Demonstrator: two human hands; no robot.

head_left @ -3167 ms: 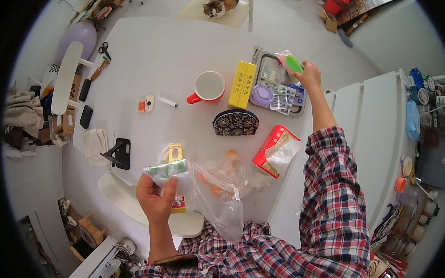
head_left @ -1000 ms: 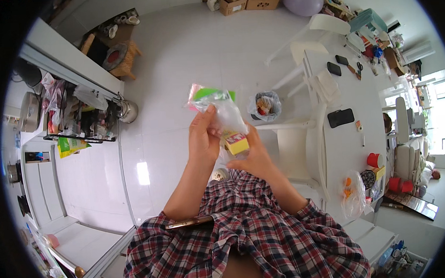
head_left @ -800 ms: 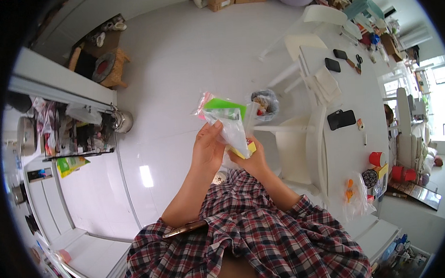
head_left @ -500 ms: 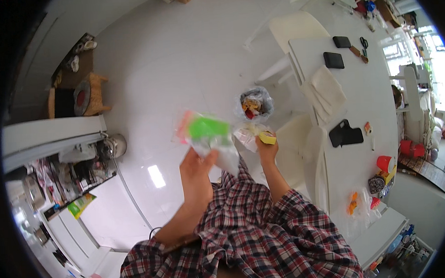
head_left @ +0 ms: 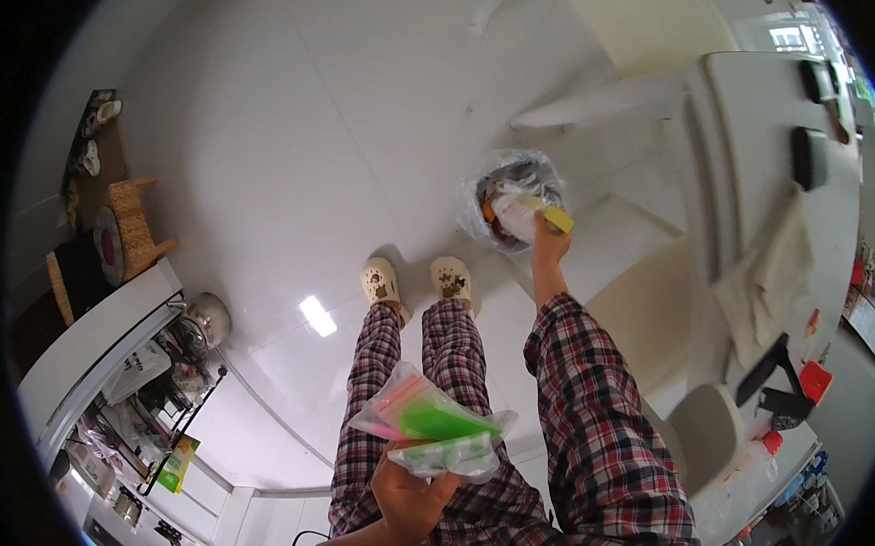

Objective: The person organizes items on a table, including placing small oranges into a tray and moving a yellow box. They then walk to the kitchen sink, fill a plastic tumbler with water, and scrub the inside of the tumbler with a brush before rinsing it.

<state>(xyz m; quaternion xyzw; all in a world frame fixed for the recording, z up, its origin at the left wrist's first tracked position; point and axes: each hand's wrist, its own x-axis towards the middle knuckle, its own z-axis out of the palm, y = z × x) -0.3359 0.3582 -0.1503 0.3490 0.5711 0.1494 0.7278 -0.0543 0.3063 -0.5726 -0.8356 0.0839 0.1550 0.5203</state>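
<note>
My left hand [head_left: 411, 501] is closed on a clear plastic bag of green and pink flat packets [head_left: 434, 421], held low in front of my legs. Reaching forward, my right hand [head_left: 550, 249] grips a small yellow box-like item [head_left: 558, 219]. Crumpled clear plastic [head_left: 516, 217] hangs beside that item, over the opening of a waste bin [head_left: 476, 205]. The bin has a clear plastic liner, with orange and brown scraps inside. I cannot tell whether the crumpled plastic is in my fingers or touches the scraps.
A white table [head_left: 742, 94] stands on the right, with a cream cloth [head_left: 765, 283] over its edge. Pale chairs [head_left: 644, 303] are by it. To the left are a woven stool [head_left: 131, 223], a metal pot [head_left: 208, 319] and a crowded shelf. My clogs [head_left: 379, 279] stand on the floor.
My right hand has moved out over the bin with the yellow item and plastic. My left hand has come lower and closer with the bag of packets. The view has tilted, showing my feet.
</note>
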